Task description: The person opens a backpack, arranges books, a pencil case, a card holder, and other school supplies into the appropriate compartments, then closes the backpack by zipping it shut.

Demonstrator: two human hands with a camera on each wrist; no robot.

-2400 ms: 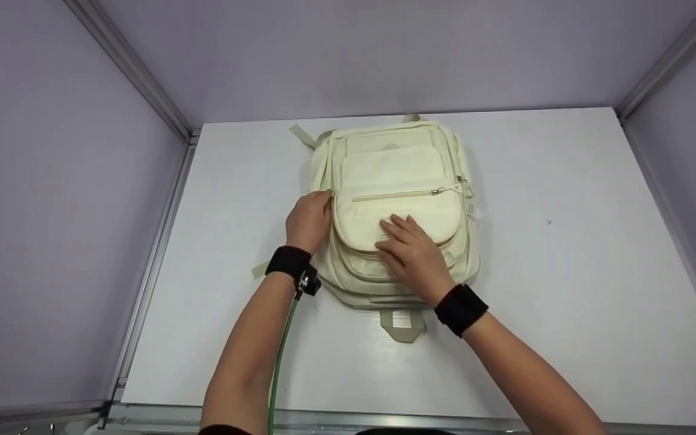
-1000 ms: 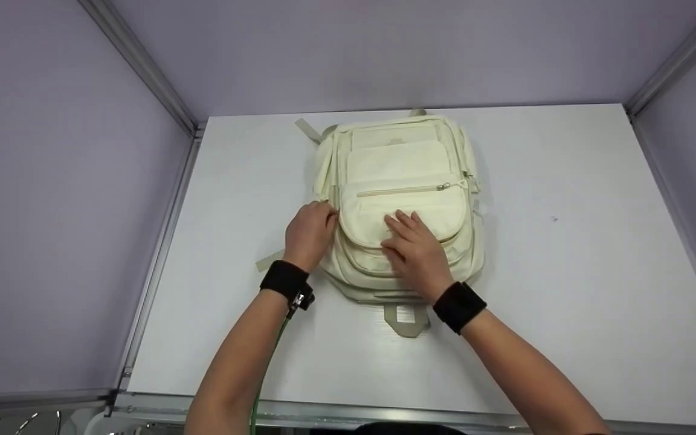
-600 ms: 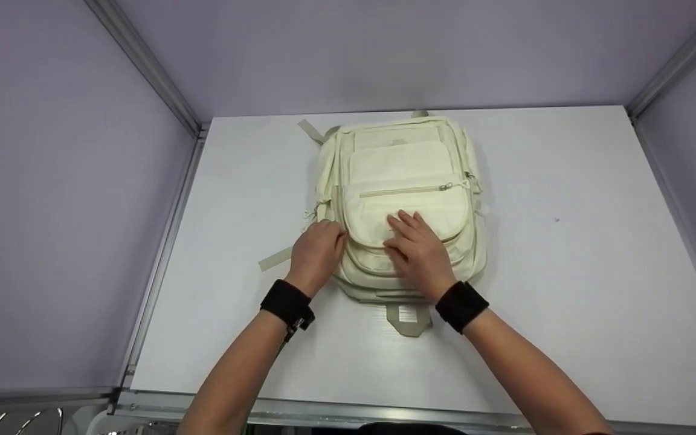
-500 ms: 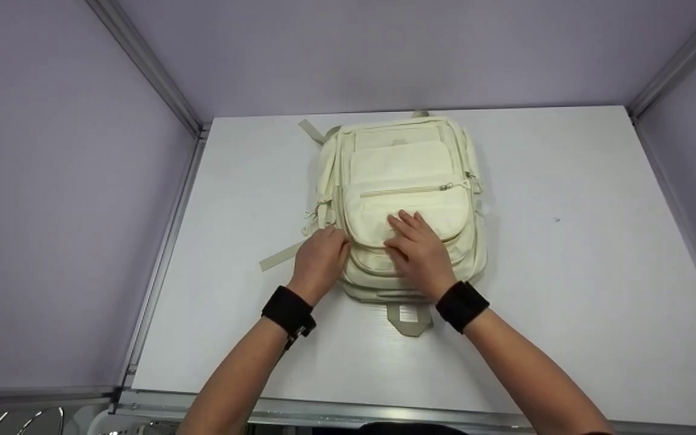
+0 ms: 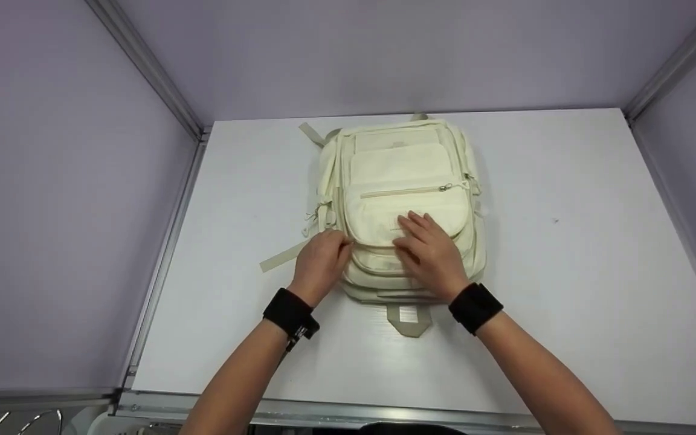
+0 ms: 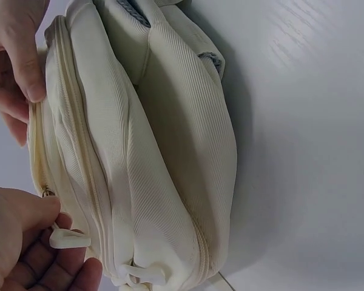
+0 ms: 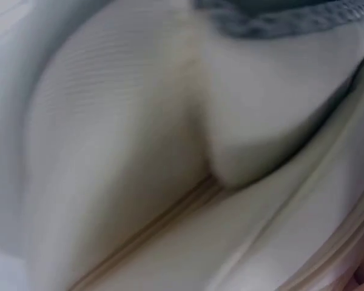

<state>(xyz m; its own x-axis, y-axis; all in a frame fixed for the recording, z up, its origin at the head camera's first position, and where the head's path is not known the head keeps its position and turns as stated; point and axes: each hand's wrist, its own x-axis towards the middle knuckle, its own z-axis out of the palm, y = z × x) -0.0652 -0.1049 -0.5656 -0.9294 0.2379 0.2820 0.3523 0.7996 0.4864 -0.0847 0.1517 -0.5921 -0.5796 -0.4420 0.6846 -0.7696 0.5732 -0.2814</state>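
Note:
A cream backpack (image 5: 399, 163) lies front up on the white table, its grey-green top loop (image 5: 409, 329) towards me. At the left edge of the front pocket, my left hand (image 5: 322, 257) pinches a zipper pull; its pale tab (image 6: 70, 239) hangs by the fingers in the left wrist view. My right hand (image 5: 434, 254) holds the pocket's lower rim, thumb at the zipped edge and fingers on the front panel. The right wrist view is blurred and filled mostly by the bag's cream fabric (image 7: 121, 133) and a grey mesh edge (image 7: 291, 21).
Grey-green strap ends (image 5: 284, 257) stick out at the bag's left side. White table (image 5: 577, 290) surrounds the bag, with grey-purple panels (image 5: 348, 60) behind and at both sides. A metal rail (image 5: 348, 414) runs along the front edge.
My left hand has slid towards me along the pocket's left edge with the zipper pull, uncovering cords at the bag's left side. My right hand has shifted slightly right.

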